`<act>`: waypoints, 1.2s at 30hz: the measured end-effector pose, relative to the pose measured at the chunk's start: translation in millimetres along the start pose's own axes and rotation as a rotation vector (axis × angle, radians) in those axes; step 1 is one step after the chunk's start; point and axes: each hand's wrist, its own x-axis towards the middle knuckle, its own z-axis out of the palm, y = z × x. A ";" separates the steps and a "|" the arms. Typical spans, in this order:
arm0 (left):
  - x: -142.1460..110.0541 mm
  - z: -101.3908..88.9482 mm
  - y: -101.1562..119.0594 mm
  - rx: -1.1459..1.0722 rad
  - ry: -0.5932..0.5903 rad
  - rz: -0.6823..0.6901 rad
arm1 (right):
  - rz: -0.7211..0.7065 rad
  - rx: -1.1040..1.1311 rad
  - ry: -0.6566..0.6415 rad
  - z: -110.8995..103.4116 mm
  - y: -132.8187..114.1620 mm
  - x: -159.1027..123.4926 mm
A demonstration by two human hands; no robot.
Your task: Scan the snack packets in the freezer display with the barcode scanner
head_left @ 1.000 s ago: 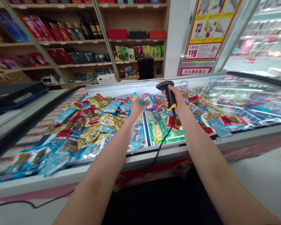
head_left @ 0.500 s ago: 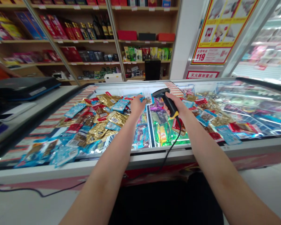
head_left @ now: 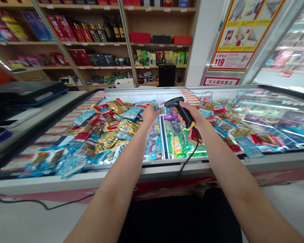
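My right hand (head_left: 192, 113) is wrapped round a black and yellow barcode scanner (head_left: 184, 114), its head pointing left. A cable runs down from the grip. My left hand (head_left: 150, 114) is closed on the edge of a small blue and white snack packet (head_left: 162, 110), held in front of the scanner's head; the fingers partly hide it. To the left, a heap of gold, red and blue snack packets (head_left: 106, 140) lies on the freezer's glass top. Another pile of packets (head_left: 226, 126) lies to the right of my right hand.
Through the open middle of the chest freezer (head_left: 179, 162), green and purple packs (head_left: 177, 143) show in wire baskets. The scanner's black cable (head_left: 184, 165) hangs over the front edge. A dark flat device (head_left: 27, 92) stands on the left counter. Stocked shelves (head_left: 96, 44) rise behind.
The view has shifted slightly, so the scene sits a little further right. Both hands keep their holds, with the packet still in front of the scanner's head.
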 end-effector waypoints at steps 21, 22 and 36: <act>-2.4 0.2 1.7 0.051 0.002 -0.012 | 0.010 0.014 -0.003 -3.7 -0.2 2.1; -3.0 -0.1 2.3 0.043 0.011 -0.013 | 0.008 0.018 0.005 -3.9 -0.4 2.5; 6.8 -68.6 -28.5 -0.048 0.433 -0.268 | -0.102 0.192 0.247 -18.0 -9.1 7.2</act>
